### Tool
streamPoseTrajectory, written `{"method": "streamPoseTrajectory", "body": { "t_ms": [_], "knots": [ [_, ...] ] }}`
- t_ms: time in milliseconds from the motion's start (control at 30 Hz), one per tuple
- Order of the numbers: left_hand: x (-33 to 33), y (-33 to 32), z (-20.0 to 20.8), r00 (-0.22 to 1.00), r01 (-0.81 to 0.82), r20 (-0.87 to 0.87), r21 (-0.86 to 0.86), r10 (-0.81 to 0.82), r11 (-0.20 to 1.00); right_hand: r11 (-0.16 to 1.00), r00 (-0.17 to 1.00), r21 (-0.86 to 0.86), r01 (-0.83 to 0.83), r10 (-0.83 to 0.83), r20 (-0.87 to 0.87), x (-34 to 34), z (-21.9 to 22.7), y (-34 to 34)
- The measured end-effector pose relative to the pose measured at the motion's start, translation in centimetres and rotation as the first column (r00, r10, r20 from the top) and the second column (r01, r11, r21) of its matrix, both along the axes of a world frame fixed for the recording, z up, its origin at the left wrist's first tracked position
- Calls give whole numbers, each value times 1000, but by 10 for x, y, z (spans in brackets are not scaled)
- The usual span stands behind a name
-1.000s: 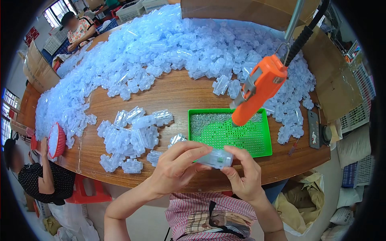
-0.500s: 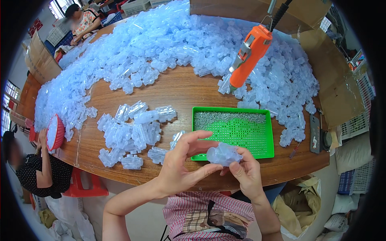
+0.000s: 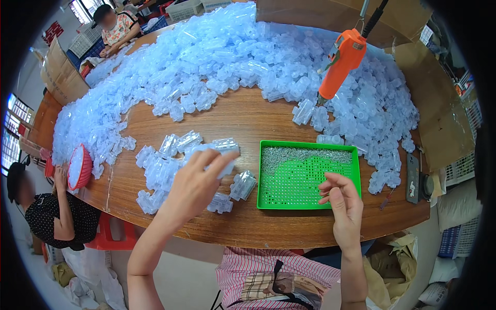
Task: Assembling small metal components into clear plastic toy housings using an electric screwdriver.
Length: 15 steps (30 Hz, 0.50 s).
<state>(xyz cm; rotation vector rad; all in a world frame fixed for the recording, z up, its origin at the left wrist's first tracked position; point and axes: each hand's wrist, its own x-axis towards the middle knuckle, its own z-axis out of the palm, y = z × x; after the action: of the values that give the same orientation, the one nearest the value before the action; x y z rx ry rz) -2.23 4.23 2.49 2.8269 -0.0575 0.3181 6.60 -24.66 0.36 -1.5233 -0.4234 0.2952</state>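
Note:
My left hand (image 3: 194, 181) is over a small pile of clear plastic parts (image 3: 157, 175) on the table. Its fingers are bent over one clear plastic part (image 3: 225, 168), which shows just below the fingertips; the thumb is hidden. Two loose parts, one of them a ribbed clear piece (image 3: 243, 185), lie close by on its right. My right hand (image 3: 343, 204) hovers at the near right corner of a green perforated tray (image 3: 310, 205), fingers loosely curled and apart, with nothing visible in them. Small metal screws (image 3: 294, 154) lie heaped along the tray's far side.
A large heap of clear parts (image 3: 206, 57) curves around the table's far side. An orange electric screwdriver (image 3: 343, 62) hangs above it at right. A phone (image 3: 413, 178) lies at the right edge. Two people sit at left, one beside a red basket (image 3: 80, 166). Cardboard walls (image 3: 434, 98) stand at right.
My hands have parted. The left has carried the plastic part leftward to the small pile; the right has let go of it and moved right. The view has shifted slightly.

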Motion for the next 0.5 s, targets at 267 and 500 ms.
{"method": "streamPoseTrajectory", "body": {
  "t_ms": [267, 500],
  "knots": [
    [9, -11, 8, 963, 105, -246, -24, -108, 994, 993, 976, -101, 58, -35, 217, -3, 19, -4],
    [110, -7, -2, 996, 68, -50, -184, -78, 981, 950, 780, 308, -57, -150, 607, -87, 90, -47]
  ]
}}
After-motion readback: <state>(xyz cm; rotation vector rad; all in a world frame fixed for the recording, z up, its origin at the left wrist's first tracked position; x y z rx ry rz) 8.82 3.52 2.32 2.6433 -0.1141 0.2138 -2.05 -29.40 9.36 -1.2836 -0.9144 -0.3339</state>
